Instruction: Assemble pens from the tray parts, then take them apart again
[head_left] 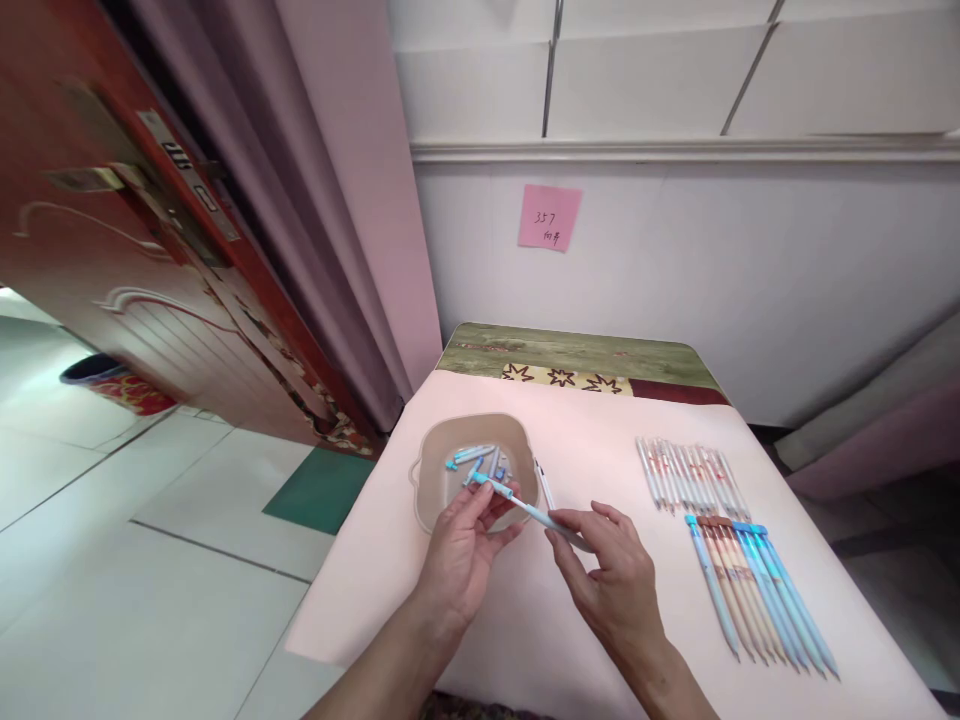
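Just over the near right edge of a beige plastic basin (429,470), my left hand (459,548) pinches the light-blue upper part of a pen (496,487). My right hand (611,565) grips the pale blue-grey pen barrel (553,524). A thin white refill (519,503) shows between the two parts, bridging them in one line. Inside the basin lie several loose blue and white pen pieces (474,454). Close by the basin's right side, a slim white stick with a dark end (544,485) rests on the table, partly behind my right hand.
On the table's pink cover (390,580), a row of slim whitish pens or tubes (694,478) lies at the right. Nearer me is a row of blue and brown-topped pens (761,595). A pink note (550,217) hangs on the wall; a red door (172,270) stands left.
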